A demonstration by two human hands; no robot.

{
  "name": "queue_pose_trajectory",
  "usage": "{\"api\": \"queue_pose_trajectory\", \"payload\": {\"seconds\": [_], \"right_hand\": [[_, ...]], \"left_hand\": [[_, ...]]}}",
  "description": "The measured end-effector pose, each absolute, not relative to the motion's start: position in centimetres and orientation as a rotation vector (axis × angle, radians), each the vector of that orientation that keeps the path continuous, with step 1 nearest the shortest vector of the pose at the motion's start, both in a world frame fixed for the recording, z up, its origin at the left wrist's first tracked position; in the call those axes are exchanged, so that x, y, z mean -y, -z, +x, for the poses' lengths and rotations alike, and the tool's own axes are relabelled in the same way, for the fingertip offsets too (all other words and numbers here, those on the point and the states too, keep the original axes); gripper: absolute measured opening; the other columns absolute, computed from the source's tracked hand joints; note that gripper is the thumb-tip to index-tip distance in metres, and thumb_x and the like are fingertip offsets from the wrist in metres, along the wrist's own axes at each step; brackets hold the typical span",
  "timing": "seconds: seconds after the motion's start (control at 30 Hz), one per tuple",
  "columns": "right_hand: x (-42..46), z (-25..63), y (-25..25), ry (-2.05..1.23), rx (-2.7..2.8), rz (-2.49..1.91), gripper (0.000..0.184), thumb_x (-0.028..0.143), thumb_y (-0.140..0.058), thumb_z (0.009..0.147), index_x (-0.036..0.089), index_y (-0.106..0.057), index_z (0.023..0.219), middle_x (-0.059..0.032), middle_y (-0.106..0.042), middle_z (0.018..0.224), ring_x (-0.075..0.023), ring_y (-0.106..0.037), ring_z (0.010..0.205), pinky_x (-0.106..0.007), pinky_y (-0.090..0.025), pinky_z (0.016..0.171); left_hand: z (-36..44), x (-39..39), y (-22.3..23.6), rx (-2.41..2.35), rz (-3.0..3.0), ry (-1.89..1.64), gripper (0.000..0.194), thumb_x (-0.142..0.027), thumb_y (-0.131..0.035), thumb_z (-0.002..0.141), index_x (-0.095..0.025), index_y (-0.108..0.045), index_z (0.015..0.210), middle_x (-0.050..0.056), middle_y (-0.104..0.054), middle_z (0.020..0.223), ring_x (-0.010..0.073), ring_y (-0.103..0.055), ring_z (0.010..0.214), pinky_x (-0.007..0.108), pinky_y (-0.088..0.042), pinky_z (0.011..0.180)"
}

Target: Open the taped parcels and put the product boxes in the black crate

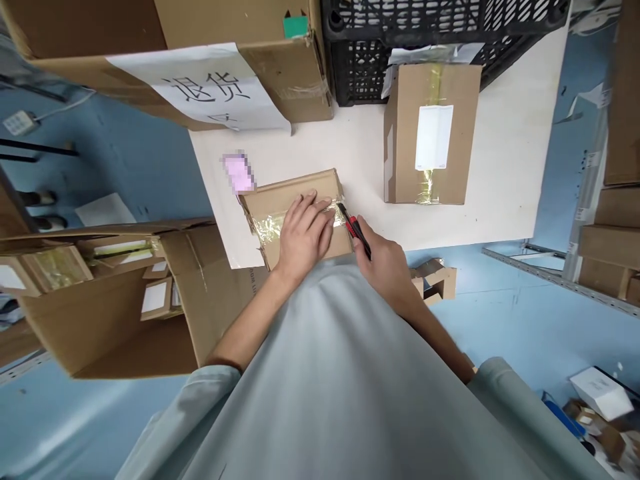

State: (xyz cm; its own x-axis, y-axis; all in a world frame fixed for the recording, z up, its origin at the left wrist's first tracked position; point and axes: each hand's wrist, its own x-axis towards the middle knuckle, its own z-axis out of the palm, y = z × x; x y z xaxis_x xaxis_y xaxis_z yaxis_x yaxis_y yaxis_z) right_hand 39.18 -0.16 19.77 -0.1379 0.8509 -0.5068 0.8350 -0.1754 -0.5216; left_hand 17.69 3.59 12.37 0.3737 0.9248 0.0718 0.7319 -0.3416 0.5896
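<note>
A brown cardboard box lies at the front edge of the white table, with clear yellowish packing tape running across its top. My left hand rests flat on the box, fingers stretched over the tape and holding nothing. In my right hand is a red and black box cutter, with my fingers wrapped round its handle. The cutter's tip meets the taped right end of the box, close to my left fingertips. How far the blade is out cannot be made out.
A taped carton with a white label stands at the right of the table, before black plastic crates. A large box with a paper sign is back left. An open carton holding smaller boxes stands left. A blurred pink item lies nearby.
</note>
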Motion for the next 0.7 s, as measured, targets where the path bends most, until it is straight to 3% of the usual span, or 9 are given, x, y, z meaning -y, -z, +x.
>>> {"api": "queue_pose_trajectory", "payload": {"seconds": [0.43,0.7], "right_hand": [[0.2,37.4,-22.7,-1.328,2.082,-2.270,0.064,0.027,-0.033,0.123,0.017,-0.037,0.186,-0.0148,-0.086,0.127,-0.0283,-0.081,0.107,-0.034,-0.057,0.091],[0.2,33.8,-24.0,-1.124,2.170,-2.539,0.069,0.015,-0.037,0.121,0.016,-0.028,0.189,-0.0185,-0.084,0.130,-0.0270,-0.084,0.106,-0.034,-0.063,0.092]], "left_hand": [[17.4,-3.1,-12.4,-1.421,2.102,-0.541,0.035,-0.045,-0.051,0.121,-0.027,-0.076,0.138,0.013,-0.078,0.152,0.0355,-0.056,0.168,0.068,-0.041,0.142],[16.8,-3.4,-11.9,-1.292,2.084,-0.561,0.037,-0.040,-0.051,0.120,-0.028,-0.073,0.148,0.013,-0.074,0.161,0.0361,-0.050,0.172,0.072,-0.035,0.145]]}}
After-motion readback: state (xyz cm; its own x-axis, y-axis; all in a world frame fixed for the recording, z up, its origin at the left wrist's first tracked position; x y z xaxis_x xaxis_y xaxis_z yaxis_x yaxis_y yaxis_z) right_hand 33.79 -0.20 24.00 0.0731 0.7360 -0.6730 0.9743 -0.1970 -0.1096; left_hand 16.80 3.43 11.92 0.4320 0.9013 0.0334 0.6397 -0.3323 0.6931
